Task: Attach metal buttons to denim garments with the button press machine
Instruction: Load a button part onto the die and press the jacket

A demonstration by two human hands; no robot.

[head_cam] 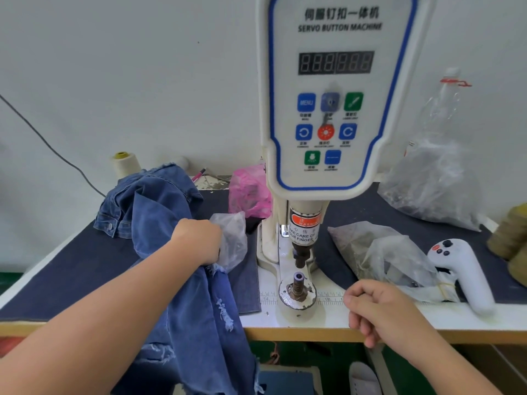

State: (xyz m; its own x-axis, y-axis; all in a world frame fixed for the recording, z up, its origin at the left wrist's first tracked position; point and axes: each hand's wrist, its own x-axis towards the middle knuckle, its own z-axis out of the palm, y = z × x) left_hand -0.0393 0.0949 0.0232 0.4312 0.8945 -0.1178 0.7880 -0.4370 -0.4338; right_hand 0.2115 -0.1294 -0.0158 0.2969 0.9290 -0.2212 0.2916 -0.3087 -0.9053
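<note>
A white servo button machine (333, 109) stands at the middle of the table, its lower die post (298, 283) bare under the punch (302, 252). A blue denim garment (171, 229) lies heaped at the left and hangs over the front edge. My left hand (198, 240) reaches over the denim into a small clear plastic bag (232, 240); its fingers are hidden. My right hand (376, 306) hovers at the front edge right of the die, fingers curled; whether it holds a small part is not visible.
Clear bags (379, 252) (433, 181) lie right of the machine, a pink bag (249, 189) behind it. A white handheld controller (462, 272) rests at the right, thread cones at the far left (125, 163) and right edge (510, 235). A ruler strip (328, 299) runs along the table front.
</note>
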